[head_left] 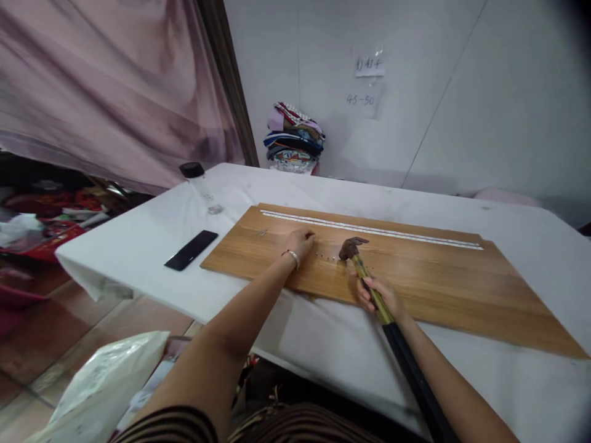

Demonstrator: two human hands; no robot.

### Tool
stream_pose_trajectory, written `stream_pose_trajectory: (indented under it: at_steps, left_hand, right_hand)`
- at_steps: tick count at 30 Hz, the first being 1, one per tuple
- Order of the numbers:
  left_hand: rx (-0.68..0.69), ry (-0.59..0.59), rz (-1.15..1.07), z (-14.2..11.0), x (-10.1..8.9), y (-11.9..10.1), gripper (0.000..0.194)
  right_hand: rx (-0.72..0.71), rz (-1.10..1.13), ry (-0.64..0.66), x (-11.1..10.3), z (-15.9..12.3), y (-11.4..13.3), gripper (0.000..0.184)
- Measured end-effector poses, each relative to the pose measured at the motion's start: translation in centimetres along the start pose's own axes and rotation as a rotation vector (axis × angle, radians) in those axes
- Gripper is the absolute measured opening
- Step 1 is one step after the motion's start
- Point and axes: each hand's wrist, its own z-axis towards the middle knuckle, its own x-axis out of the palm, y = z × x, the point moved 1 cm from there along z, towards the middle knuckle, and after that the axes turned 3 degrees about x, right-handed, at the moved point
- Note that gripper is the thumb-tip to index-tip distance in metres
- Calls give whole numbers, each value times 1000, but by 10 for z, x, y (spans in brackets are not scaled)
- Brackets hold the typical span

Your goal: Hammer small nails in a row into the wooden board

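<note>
My right hand is wrapped round the yellow and black handle of a claw hammer, whose rusty head is low over the wooden board. Just left of the hammer head, a short row of small nail heads dots the wood. My left hand is at the board beyond that row, its fingers drawn together in a pinch. Whatever lies between those fingertips is too small to make out. A few loose nails rest near the board's left end.
Two white measuring strips run along the far side of the board. On the white-covered table are a black phone and a clear bottle with a dark lid. Folded clothes are stacked by the wall behind.
</note>
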Motion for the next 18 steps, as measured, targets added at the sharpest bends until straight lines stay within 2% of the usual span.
stream_pose_trajectory:
  at_steps: [4, 8, 11, 14, 18]
  left_hand:
    - [-44, -49, 22, -9, -28, 19, 21]
    - [-219, -115, 192, -14, -70, 59, 25]
    - [-303, -140, 319, -16, -94, 85, 28]
    - [-311, -110, 367, -16, -102, 98, 30]
    - [-276, -37, 458, -12, -99, 100, 30]
  right_hand:
    - [4, -20, 6, 0, 0, -1, 41]
    - [20, -26, 0, 0, 0, -1, 39]
    - [23, -28, -5, 1, 1, -1, 38]
    - [25, -23, -5, 2, 1, -1, 37]
    - [21, -11, -23, 2, 1, -2, 38]
